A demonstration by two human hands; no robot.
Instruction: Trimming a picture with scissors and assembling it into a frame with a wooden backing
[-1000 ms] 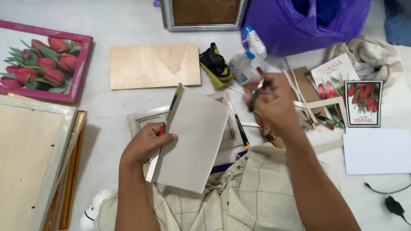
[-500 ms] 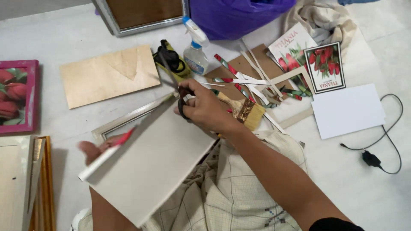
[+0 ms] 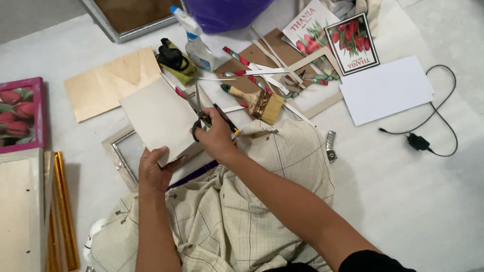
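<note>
My left hand grips the lower corner of a grey cardboard sheet, holding it flat above a small silver picture frame. My right hand is closed around the handles of a pair of scissors, whose blades run along the sheet's right edge. A thin red-patterned strip hangs along that same edge. Both forearms reach over a checked cloth in my lap.
A paintbrush, cut paper strips, a spray bottle, a yellow-black tool, tulip prints, white card, a plywood sheet, a charger cable, and frames and gold mouldings at left lie about.
The cardboard sheet has been turned and raised flatter. My right hand moved from the strips to the sheet's right edge with the scissors. The view tilted left and down.
</note>
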